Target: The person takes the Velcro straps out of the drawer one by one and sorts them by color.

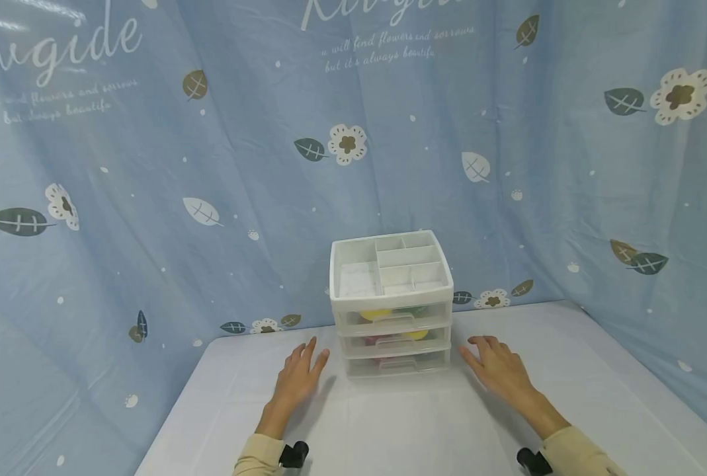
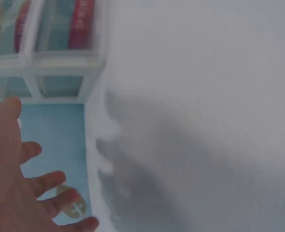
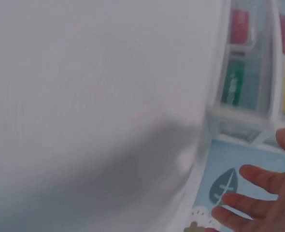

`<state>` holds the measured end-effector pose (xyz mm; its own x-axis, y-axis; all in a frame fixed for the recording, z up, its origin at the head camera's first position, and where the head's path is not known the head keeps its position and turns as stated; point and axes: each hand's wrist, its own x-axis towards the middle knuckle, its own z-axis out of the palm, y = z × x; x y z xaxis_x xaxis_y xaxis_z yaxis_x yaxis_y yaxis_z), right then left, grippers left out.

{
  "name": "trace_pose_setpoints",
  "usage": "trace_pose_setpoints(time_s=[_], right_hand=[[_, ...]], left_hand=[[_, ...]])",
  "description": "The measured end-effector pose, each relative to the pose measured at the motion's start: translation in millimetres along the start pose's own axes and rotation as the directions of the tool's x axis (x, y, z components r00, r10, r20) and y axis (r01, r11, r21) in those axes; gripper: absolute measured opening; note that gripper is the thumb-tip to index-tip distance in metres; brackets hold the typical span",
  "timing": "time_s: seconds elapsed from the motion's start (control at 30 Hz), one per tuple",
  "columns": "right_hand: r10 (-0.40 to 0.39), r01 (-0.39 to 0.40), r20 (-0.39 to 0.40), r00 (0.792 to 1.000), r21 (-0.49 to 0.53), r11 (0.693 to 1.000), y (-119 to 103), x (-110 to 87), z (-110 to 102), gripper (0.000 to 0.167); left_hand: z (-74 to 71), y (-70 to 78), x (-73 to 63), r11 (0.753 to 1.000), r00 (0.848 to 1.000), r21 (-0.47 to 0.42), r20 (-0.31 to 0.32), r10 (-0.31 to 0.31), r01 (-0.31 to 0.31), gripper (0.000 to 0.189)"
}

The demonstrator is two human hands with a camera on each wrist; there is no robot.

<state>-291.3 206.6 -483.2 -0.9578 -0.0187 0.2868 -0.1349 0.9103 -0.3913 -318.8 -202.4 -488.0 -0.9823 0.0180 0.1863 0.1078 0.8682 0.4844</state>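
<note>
A white drawer organizer with three clear-fronted drawers stands at the back of the table, its top divided into compartments. Yellow, green and red items show dimly through the drawer fronts. To its left, my left hand hovers with fingers spread, holding nothing. My right hand is on the other side, fingers apart and also without anything in it. In the left wrist view a red item lies inside a drawer. A green item and a red item show through the drawer in the right wrist view.
A white cloth covers the table. Behind and along both sides hangs a blue curtain with printed leaves and flowers, close to the organizer's back. Dark wrist-worn devices sit at both sleeves.
</note>
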Motion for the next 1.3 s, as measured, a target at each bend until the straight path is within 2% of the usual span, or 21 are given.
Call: trace_pose_setpoints(time_s=[0.13, 0.2, 0.33, 0.57, 0.8, 0.9, 0.97, 1.13, 1.2, 1.3], right_hand=[[-0.009, 0.013, -0.047, 0.999, 0.09, 0.996, -9.7, -0.5, -2.6, 0.053], [-0.014, 0.021, -0.059, 0.998, 0.128, 0.992, -15.6, -1.1, -3.5, 0.052], [-0.011, 0.024, -0.074, 0.997, 0.18, 0.983, -29.3, -2.0, -4.7, 0.049], [-0.013, 0.043, -0.122, 0.992, 0.251, 0.967, -56.0, -1.2, -11.5, 0.033], [-0.019, 0.052, -0.085, 0.996, 0.408, 0.912, -84.0, 4.5, -10.9, 0.028], [-0.018, 0.043, -0.054, 0.998, 0.505, 0.862, -95.7, 6.9, -8.3, 0.024], [-0.02, 0.032, -0.027, 0.999, 0.578, 0.816, -102.7, 8.0, -7.2, 0.024], [-0.007, -0.018, 0.032, 0.999, 0.715, 0.699, -117.2, 10.8, -7.1, 0.03], [0.001, -0.045, 0.059, 0.998, 0.757, 0.652, -122.1, 12.0, -7.8, 0.033], [0.017, -0.107, 0.118, 0.993, 0.824, 0.556, -128.2, 13.9, -8.8, 0.035]], left_hand=[[-1.0, 4.7, 2.9, 0.994, 0.999, -0.109, -0.04, -0.008, 0.004, 0.066], [-2.7, 8.7, 4.1, 0.987, 0.998, -0.159, -0.06, 0.005, -0.014, 0.063], [-8.4, 17.4, 6.7, 0.959, 0.996, -0.279, -0.079, 0.035, -0.056, 0.057], [-17.4, 31.4, 11.1, 0.871, 0.997, -0.488, -0.069, 0.031, -0.061, 0.051], [-33.3, 51.7, 15.2, 0.752, 0.997, -0.656, -0.077, 0.017, -0.063, 0.048], [-44.1, 62.9, 15.5, 0.702, 0.997, -0.709, -0.078, 0.014, -0.065, 0.045], [-53.8, 72.5, 13.4, 0.685, 0.996, -0.724, -0.083, 0.026, -0.078, 0.045], [-73.1, 93.4, 10.0, 0.683, 0.993, -0.721, -0.108, 0.052, -0.114, 0.045], [-74.1, 95.7, 13.8, 0.678, 0.991, -0.725, -0.123, 0.046, -0.122, 0.044], [-72.6, 96.5, 21.8, 0.673, 0.986, -0.725, -0.16, 0.041, -0.146, 0.045]])
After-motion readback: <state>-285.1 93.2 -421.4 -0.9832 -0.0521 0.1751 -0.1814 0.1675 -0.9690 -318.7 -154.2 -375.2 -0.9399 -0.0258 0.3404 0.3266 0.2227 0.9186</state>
